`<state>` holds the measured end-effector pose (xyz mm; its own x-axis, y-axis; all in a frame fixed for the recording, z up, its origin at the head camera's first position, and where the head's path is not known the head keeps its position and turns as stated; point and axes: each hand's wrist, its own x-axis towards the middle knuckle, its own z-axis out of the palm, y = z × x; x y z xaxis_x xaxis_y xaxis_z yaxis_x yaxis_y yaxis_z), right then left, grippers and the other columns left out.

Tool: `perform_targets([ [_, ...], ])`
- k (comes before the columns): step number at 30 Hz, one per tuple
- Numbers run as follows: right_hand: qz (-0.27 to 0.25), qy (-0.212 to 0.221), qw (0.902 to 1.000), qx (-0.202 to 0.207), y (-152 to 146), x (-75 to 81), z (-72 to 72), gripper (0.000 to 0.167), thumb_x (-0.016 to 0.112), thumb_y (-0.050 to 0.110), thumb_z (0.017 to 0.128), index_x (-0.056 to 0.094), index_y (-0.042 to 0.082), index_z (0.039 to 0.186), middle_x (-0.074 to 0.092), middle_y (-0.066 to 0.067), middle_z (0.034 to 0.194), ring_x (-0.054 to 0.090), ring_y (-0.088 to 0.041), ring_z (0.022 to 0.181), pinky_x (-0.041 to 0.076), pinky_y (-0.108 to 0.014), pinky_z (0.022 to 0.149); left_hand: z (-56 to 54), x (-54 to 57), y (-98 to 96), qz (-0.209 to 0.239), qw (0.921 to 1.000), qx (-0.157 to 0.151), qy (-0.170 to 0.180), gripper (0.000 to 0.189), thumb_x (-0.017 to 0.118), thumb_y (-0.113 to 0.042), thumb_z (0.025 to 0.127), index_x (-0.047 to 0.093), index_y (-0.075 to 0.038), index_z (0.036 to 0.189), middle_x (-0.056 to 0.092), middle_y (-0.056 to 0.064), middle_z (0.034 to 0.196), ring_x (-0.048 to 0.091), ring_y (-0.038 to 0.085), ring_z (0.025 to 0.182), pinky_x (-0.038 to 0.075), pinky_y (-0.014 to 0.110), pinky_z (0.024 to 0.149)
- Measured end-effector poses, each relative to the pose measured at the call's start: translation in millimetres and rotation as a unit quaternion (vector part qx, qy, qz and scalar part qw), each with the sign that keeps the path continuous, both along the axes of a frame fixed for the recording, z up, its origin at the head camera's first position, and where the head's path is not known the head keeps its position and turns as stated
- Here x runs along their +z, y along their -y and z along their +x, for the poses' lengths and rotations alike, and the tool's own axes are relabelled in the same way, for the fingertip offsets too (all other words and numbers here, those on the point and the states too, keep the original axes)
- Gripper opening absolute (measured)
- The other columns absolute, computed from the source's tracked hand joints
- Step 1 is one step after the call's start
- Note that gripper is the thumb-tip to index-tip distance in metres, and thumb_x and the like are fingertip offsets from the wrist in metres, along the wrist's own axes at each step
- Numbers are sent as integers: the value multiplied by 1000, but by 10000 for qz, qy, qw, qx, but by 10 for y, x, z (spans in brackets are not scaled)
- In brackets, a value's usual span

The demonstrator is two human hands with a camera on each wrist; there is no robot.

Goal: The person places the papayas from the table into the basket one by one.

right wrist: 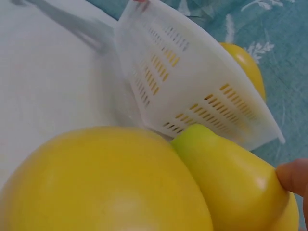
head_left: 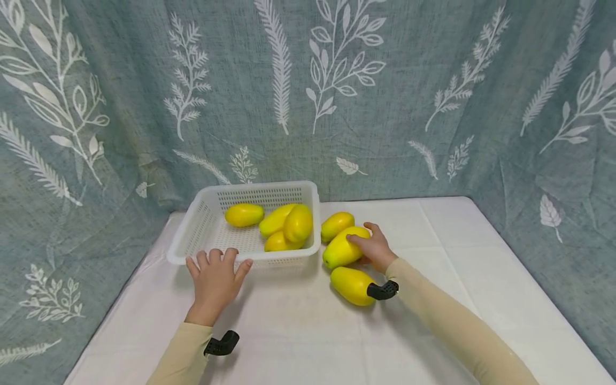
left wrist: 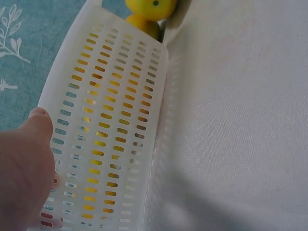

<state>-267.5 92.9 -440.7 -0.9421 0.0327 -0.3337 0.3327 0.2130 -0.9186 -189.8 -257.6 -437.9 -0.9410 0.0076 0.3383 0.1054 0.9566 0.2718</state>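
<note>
Head: right hand grasps the middle yellow fruit, right of the basket, toward the tabletop's back edge; left hand grips basket rim; left wrist: slotted wall, likely light, flexible; right wrist: smooth skin, probably stiff, slippery; best held round its middle.

Head view: from above the table, facing forward and down; farthest back, spanning left hand, right hand, basket and curtain. Left wrist: close in, looking along the basket's slotted near wall. Right wrist: nearly against yellow fruit, angled toward the basket. All three share the basket.
</note>
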Motion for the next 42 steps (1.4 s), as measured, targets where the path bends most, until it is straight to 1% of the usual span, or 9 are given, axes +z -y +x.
perform_targets([
  [3,-62,45,9999,-107,-54,28,10,80,61,30,101,12,13,162,24,-23,163,53,-39,130,54,-50,102,8,-19,-6,23,10000,0,-28,50,61,-44,100,60,1,122,56,36,117,39,59,116,10,79,107],
  [6,-98,53,9997,-209,-125,120,0,82,61,29,101,9,11,162,23,-24,162,51,-40,131,54,-51,102,4,-30,-4,20,10000,-8,-66,49,62,-44,100,60,1,120,56,36,116,39,59,115,11,78,107],
  [10,-242,-45,9990,-360,-228,286,-39,84,61,27,101,6,8,161,20,-26,162,46,-41,137,51,-55,105,-3,-25,6,9,10000,-17,-84,49,62,-43,100,60,1,121,56,36,115,38,58,116,11,78,107],
  [15,-398,-356,9978,-403,-292,551,-123,84,61,26,100,6,8,161,19,-25,163,43,-40,141,49,-56,107,-7,-9,16,-8,9999,-33,-101,49,62,-43,100,60,2,121,56,36,114,39,58,115,11,78,107],
  [22,-406,-721,9964,-201,-60,902,-223,82,65,26,99,13,11,161,23,-20,163,45,-40,142,50,-55,106,0,-9,21,-66,9995,7,-315,45,64,-39,99,62,1,118,57,35,111,41,59,111,13,77,104],
  [26,-316,-803,9963,56,182,1024,-226,80,66,25,98,17,13,161,26,-19,163,46,-40,142,50,-56,106,4,-10,8,-61,9996,53,-265,46,64,-41,99,62,0,119,57,34,112,42,59,113,14,78,106],
  [32,-50,-788,9962,374,452,1044,-194,77,69,24,96,25,16,159,34,-19,159,51,-39,136,50,-57,105,15,-9,-7,-6,10000,52,-66,47,62,-42,100,61,0,121,56,35,115,39,60,118,12,79,107],
  [38,10,-735,9952,642,638,984,-186,78,71,24,94,28,16,158,37,-17,158,52,-39,135,48,-59,107,8,-4,8,-7,9999,45,-105,47,62,-42,100,60,0,121,56,35,117,38,60,120,11,80,108],
  [42,189,-766,9938,781,762,942,-178,78,72,26,94,28,16,158,40,-17,156,52,-38,135,50,-57,105,4,-12,13,35,9999,39,-145,47,62,-42,100,61,0,121,56,35,117,39,60,120,11,80,109],
])
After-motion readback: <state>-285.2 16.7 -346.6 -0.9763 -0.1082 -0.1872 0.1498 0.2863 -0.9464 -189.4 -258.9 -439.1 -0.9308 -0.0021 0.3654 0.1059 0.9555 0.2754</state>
